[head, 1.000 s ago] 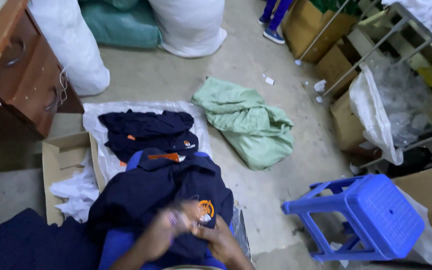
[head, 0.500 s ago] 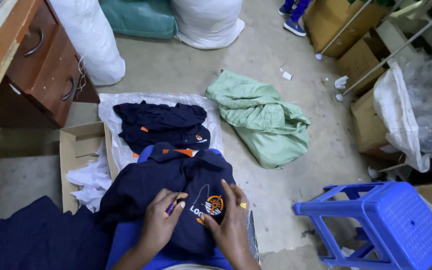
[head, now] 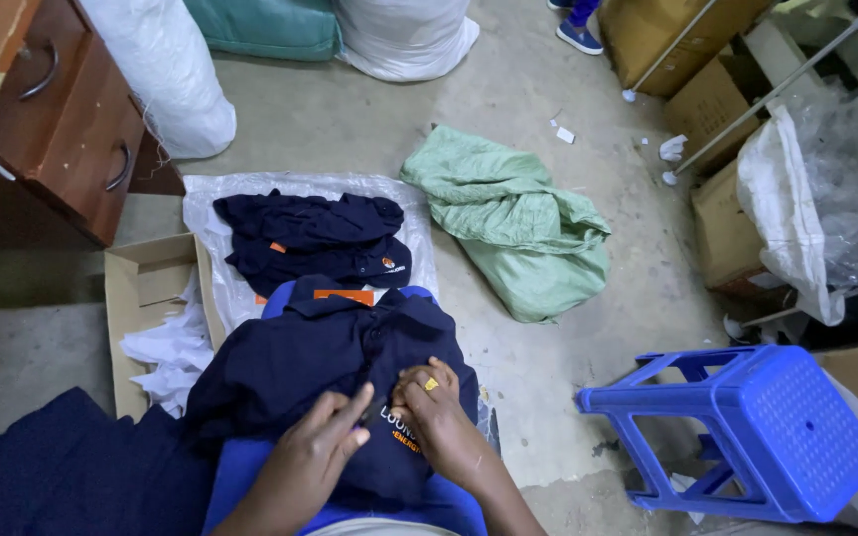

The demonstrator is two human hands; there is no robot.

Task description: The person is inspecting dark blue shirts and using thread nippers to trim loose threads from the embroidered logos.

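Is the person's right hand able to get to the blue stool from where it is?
Probably yes, with a sideways stretch. The right hand rests on the navy shirt, and the blue stool lies tipped over on that same side. Only bare floor lies between them.

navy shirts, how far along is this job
Looks done: a few navy shirts lie stacked on the clear plastic sheet. In hand: the left hand and right hand work at the chest of one polo shirt spread on a blue seat. Apparently left: a dark navy heap at lower left.
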